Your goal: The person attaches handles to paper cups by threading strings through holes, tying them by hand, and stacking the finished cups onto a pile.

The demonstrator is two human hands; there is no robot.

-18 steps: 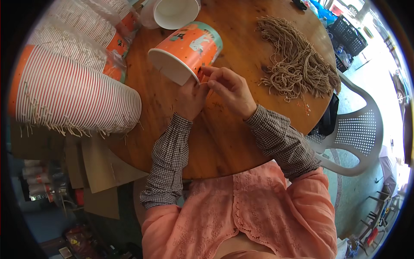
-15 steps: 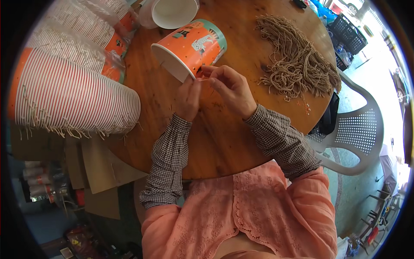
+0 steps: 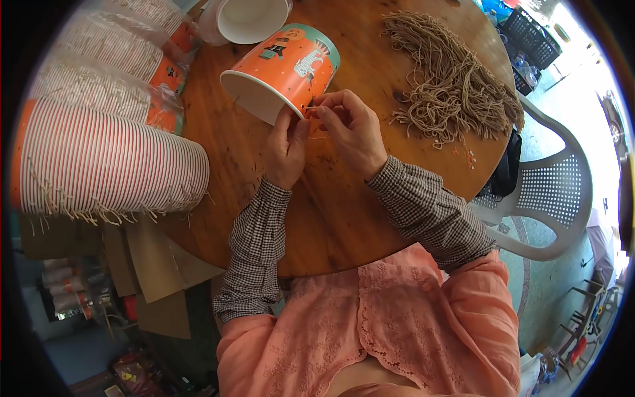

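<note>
An orange paper bucket [image 3: 281, 66] with a green band and printed figures lies on its side on the round wooden table [image 3: 317, 225], its white-rimmed mouth turned toward me. My left hand [image 3: 286, 151] is closed on the rim, with the thumb outside and the fingers partly hidden inside. Close beside it, my right hand [image 3: 355, 132] pinches a thin pale cord [image 3: 311, 107] against the bucket's side near the rim. The cord's far end inside the bucket is hidden.
A heap of tan cords [image 3: 463, 86] covers the table's right side. A long nested stack of buckets [image 3: 112, 159] with cord ends hanging lies at left, bagged stacks behind. A white tub [image 3: 251, 20] stands at the back; a grey plastic chair [image 3: 552, 185] is at right.
My right hand's fingertips have drawn in against the bucket's side with the cord. The whole table scene shifts slightly left and up in view. My left hand keeps its hold on the rim.
</note>
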